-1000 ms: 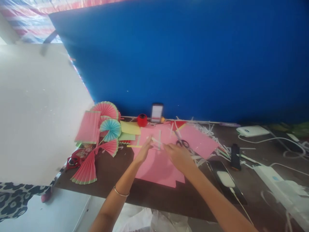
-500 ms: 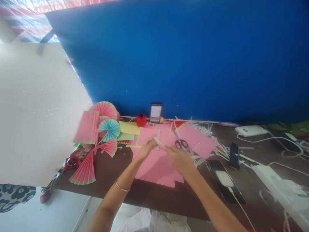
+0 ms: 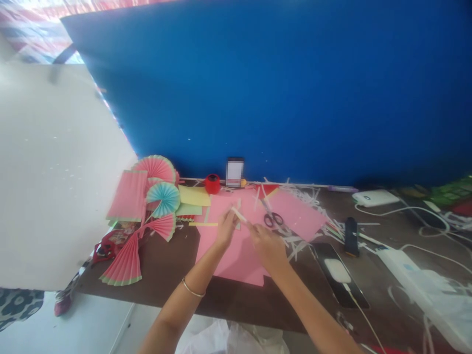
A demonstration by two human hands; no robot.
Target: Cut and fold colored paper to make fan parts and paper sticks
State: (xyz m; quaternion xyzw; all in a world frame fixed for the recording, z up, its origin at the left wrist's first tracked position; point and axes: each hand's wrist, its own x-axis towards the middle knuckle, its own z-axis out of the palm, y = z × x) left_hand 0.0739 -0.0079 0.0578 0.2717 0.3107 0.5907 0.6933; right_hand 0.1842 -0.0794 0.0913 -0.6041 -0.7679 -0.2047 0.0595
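Over the pink paper sheets (image 3: 236, 268), a narrow white strip (image 3: 239, 215) stretches between my two hands. My left hand (image 3: 226, 227), with a bangle on its wrist, pinches the strip's upper left end. The lower right end is in the closed fingers of my right hand (image 3: 266, 246). Whether the strip is paper or tape I cannot make out. Scissors (image 3: 273, 219) with dark handles lie just beyond my right hand. A thin yellow strip (image 3: 203, 224) rests on the paper's left edge.
Pleated paper fans (image 3: 163, 199) in pink and blue fill the left of the table. A red tape roll (image 3: 212, 184) stands at the back. White paper scraps (image 3: 295, 241) lie on the right, with a phone (image 3: 341, 275), a power strip (image 3: 413, 280) and cables beyond.
The view has shifted slightly, so the table's things appear a little further left. The white strip between my hands shows more plainly now. Both hands keep their hold.
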